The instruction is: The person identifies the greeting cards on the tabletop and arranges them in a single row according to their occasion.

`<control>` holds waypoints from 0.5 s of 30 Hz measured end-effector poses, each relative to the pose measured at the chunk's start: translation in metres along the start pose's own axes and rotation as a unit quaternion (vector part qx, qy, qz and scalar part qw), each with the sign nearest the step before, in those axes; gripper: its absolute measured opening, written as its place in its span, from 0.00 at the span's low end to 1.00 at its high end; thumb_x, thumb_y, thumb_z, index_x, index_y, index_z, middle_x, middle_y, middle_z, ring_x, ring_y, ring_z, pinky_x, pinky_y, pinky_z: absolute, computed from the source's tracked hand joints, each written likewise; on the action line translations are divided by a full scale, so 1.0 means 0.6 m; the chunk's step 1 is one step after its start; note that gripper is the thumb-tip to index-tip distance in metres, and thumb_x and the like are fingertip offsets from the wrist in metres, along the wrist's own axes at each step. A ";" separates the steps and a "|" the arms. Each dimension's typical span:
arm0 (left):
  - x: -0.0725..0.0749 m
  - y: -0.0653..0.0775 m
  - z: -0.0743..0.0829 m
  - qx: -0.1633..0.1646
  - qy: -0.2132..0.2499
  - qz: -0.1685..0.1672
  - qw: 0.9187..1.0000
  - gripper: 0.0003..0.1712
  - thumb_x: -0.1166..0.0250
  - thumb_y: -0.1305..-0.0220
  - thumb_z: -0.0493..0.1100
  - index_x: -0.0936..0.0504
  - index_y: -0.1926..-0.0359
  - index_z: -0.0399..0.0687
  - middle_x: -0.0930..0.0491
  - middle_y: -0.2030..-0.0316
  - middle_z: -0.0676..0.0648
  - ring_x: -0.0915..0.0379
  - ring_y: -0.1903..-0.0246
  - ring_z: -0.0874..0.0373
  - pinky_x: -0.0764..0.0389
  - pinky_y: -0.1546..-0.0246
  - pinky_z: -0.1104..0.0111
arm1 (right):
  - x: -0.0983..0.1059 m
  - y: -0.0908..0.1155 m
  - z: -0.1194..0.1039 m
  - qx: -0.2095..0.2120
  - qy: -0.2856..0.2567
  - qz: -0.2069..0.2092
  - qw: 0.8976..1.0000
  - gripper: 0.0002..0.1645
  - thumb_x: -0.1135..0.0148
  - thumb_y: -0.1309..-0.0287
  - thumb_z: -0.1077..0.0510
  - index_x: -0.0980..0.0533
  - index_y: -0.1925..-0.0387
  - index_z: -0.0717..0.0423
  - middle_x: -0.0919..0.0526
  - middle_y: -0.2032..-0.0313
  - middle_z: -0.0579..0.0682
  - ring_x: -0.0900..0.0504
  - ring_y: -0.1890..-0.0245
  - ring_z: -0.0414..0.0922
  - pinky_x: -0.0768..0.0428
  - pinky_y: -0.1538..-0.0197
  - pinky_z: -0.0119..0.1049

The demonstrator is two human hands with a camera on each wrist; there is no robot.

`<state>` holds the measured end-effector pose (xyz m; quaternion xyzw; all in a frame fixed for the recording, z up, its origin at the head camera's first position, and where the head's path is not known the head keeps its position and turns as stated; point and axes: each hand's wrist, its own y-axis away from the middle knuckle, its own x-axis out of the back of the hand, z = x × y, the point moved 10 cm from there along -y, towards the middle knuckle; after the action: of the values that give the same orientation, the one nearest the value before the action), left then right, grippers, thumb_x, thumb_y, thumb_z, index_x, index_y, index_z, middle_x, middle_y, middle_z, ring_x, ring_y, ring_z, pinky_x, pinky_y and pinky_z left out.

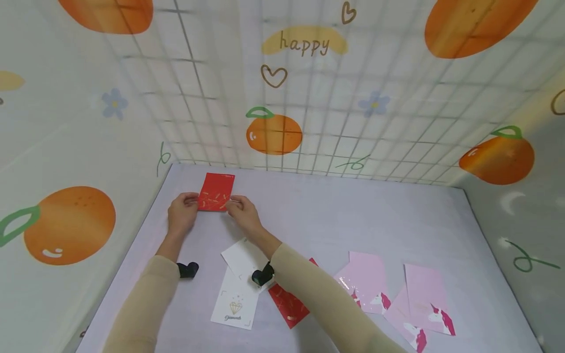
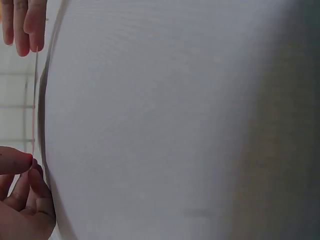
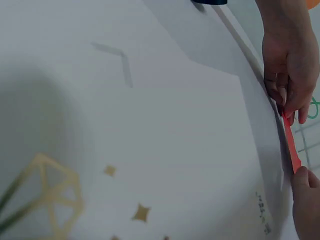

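Note:
Both hands hold a red card (image 1: 216, 189) with pale gold marks, at the back left of the table. My left hand (image 1: 182, 215) pinches its left edge between thumb and fingers. At the card's lower right corner, my right hand (image 1: 246, 215) grips the other side. Seen nearly edge-on in the right wrist view, the card (image 3: 292, 145) spans the gap between the left hand (image 3: 291, 65) and the right thumb. White cards, one with a gold diamond drawing (image 1: 235, 308), lie under the right forearm. Beside them a red card (image 1: 289, 306) is partly hidden by the sleeve.
Pink unicorn cards lie in two overlapping groups at the right, one pair (image 1: 368, 279) near the forearm and another (image 1: 425, 294) farther right. The pale table (image 1: 353, 211) meets a printed cloth with a wire grid (image 1: 318, 132) behind it.

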<state>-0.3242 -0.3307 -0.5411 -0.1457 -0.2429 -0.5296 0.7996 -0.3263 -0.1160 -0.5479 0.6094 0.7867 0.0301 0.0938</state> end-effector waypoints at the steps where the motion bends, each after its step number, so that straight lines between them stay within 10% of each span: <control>1: -0.002 0.000 -0.001 0.000 -0.005 0.000 1.000 0.18 0.45 0.29 0.35 0.22 0.41 0.38 0.19 0.49 0.39 0.23 0.50 0.47 0.21 0.51 0.58 | 0.001 -0.002 0.003 0.000 -0.001 0.000 1.000 0.29 0.38 0.32 0.53 0.29 0.35 0.61 0.15 0.53 0.47 0.18 0.50 0.51 0.20 0.46 0.40; 15: -0.011 0.005 -0.003 0.021 -0.032 -0.016 0.999 0.20 0.45 0.27 0.39 0.24 0.38 0.38 0.22 0.47 0.38 0.26 0.50 0.44 0.20 0.55 0.58 | 0.007 -0.008 0.015 -0.013 -0.022 0.025 0.999 0.19 0.37 0.34 0.54 0.25 0.45 0.57 0.17 0.58 0.50 0.19 0.56 0.48 0.20 0.52 0.37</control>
<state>-0.3232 -0.3253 -0.5460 -0.1415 -0.2822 -0.5323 0.7855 -0.3302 -0.1136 -0.5577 0.6278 0.7687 0.0294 0.1184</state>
